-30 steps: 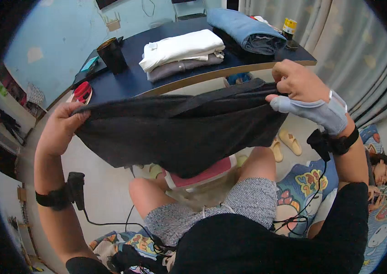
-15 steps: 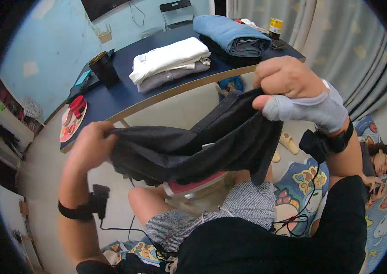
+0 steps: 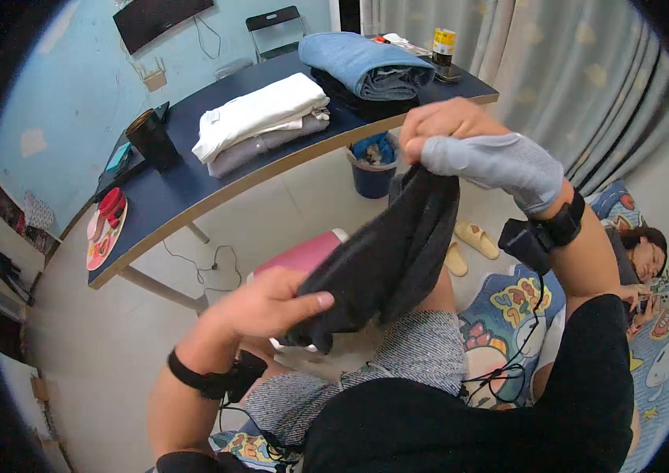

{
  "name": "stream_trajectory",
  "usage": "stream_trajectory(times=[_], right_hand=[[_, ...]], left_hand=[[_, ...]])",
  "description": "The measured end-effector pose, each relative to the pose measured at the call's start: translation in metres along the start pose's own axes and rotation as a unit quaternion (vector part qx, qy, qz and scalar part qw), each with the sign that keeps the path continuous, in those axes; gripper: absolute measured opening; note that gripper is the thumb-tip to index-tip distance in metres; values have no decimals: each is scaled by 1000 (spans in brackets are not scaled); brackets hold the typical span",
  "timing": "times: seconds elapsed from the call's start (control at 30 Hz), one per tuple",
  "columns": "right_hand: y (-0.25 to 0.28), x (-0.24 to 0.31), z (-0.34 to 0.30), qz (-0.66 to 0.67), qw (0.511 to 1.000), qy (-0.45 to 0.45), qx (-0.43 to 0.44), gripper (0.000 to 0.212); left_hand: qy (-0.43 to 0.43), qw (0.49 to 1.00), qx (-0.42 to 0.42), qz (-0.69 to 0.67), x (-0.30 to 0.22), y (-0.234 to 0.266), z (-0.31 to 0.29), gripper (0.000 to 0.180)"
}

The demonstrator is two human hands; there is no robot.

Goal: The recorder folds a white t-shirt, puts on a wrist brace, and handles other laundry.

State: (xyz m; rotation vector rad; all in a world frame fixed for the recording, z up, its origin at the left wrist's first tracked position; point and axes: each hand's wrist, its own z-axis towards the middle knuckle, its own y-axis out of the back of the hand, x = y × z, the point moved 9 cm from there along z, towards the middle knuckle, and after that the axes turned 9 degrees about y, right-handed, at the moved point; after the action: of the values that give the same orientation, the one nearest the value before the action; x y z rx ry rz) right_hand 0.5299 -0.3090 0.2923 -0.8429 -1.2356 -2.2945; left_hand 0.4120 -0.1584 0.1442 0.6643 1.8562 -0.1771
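A dark black garment [image 3: 393, 260] hangs slantwise between my hands above my lap; its exact kind cannot be told from the bunched cloth. My right hand [image 3: 460, 146], in a grey-white fingerless wrap over thumb and wrist, is closed on its upper end. Lower and to the left, my left hand [image 3: 271, 303] grips the other end, thumb lying on top and fingers partly hidden behind the cloth. Beyond them, a folded white garment [image 3: 263, 110] lies on a grey folded one [image 3: 271, 150] on the dark blue table [image 3: 192, 193].
Folded blue jeans [image 3: 366, 63] and a yellow can [image 3: 444, 46] stand on the table's far right. A black cup [image 3: 153, 142] and a pink tray [image 3: 102, 244] are at left. Underneath is a bin [image 3: 374, 175]. Another person [image 3: 638, 260] lies on the patterned bedding at right.
My left hand has come inward and down toward my lap, bringing its end of the black garment closer to my right hand. The cloth, stretched wide before, now hangs bunched and slanted.
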Motion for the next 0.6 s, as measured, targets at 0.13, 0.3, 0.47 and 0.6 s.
stream_trajectory(times=[0.13, 0.3, 0.47, 0.6], right_hand=[[-43, -19, -8, -34, 998, 24, 39, 37], [-128, -17, -24, 229, 957, -81, 160, 50], [-103, -41, -29, 187, 969, -113, 114, 31], [-62, -33, -25, 83, 988, -103, 76, 30]], left_hand=[[-32, 999, -36, 12, -49, 14, -18, 21], [-42, 984, -86, 149, -72, 18, -23, 20], [16, 968, -98, 232, -52, 34, -40, 20], [75, 948, -94, 294, -50, 50, -63, 19]])
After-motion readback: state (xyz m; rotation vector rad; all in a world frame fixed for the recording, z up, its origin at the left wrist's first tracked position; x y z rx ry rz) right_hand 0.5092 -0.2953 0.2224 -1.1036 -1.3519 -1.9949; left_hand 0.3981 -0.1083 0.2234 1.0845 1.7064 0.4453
